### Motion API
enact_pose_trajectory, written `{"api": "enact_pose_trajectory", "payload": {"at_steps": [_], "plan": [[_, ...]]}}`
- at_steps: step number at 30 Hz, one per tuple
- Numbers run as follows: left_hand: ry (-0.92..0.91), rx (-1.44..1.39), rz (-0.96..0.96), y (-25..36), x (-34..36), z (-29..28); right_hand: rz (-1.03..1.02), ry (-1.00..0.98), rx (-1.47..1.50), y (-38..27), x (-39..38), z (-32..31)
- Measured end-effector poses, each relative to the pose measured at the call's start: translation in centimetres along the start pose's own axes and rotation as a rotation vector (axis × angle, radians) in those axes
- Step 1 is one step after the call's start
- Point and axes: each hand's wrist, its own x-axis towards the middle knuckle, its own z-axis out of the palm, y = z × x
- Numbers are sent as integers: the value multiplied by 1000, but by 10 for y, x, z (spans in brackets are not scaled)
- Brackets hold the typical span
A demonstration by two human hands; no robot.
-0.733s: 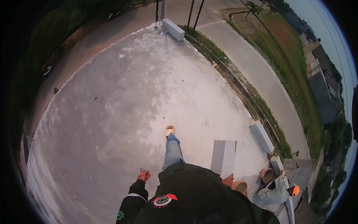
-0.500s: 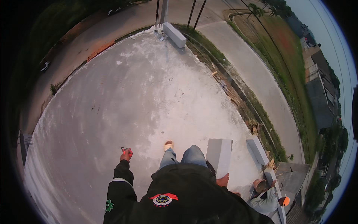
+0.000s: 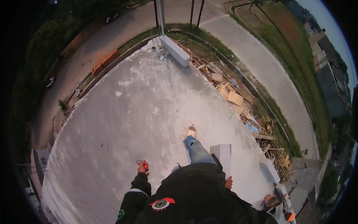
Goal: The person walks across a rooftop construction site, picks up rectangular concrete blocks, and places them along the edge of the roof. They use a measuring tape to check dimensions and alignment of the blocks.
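Observation:
My left hand (image 3: pixel 143 168) is closed around a small red tool (image 3: pixel 145 164) with a thin loop, held out over the grey concrete slab (image 3: pixel 112 130). My right hand (image 3: pixel 228 182), beside my dark jacket, grips a long pale grey block (image 3: pixel 223 156) near its lower end; part of the block is hidden behind my body. My sandaled foot (image 3: pixel 192 131) shows ahead on the slab, below a torn jeans leg.
Grey blocks lie at the far corner (image 3: pixel 175 50) beside poles and along the right edge (image 3: pixel 268 170). Scrap wood (image 3: pixel 235 99) lies beyond that edge, above a roadside drain. A co-worker in an orange cap (image 3: pixel 290 217) crouches at lower right near a bucket (image 3: pixel 269 199).
My view has advanced toward the far corner, showing more scrap wood; the co-worker has slipped toward the lower edge. My legs have stepped, and both hands still carry what they held.

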Motion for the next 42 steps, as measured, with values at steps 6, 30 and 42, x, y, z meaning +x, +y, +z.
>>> {"api": "enact_pose_trajectory", "payload": {"at_steps": [6, 30, 42], "plan": [[18, -221, -277, 84, -20, 79, -90, 122, -114, -166, 35, -105], [-432, 1065, 365, 535, 127, 368, -568, -10, -125, -692, 212, -278], [-92, 1051, 425, 403, 157, 480, -649, 78, -239, -885, 443, -136]]}}
